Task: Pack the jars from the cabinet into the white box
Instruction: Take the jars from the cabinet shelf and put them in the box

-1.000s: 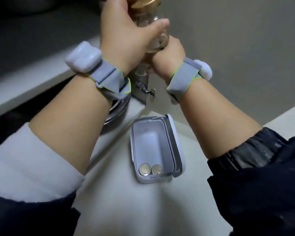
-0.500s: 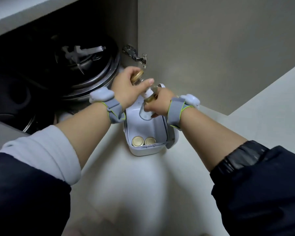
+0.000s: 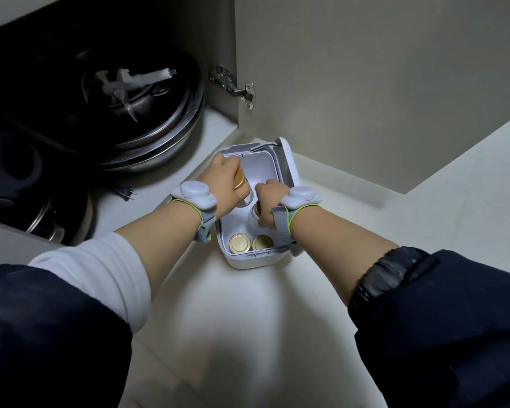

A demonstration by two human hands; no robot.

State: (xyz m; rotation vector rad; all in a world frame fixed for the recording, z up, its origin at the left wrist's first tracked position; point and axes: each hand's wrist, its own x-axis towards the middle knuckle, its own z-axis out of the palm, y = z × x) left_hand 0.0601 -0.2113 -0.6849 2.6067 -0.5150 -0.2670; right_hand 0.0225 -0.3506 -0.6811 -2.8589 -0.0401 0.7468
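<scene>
On the floor [image 3: 248,319] by the open cabinet [image 3: 159,39], the white box [image 3: 249,262] held two jars [image 3: 239,243]; left hand [image 3: 224,184] and right hand [image 3: 270,201] each gripped another jar, far half free.

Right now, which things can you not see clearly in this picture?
- Head view: the jar under the left hand, body hidden by the fingers.
- Jar under the right hand, mostly covered.
- Cabinet interior, too dark.
- White box floor, hidden by hands.
</scene>
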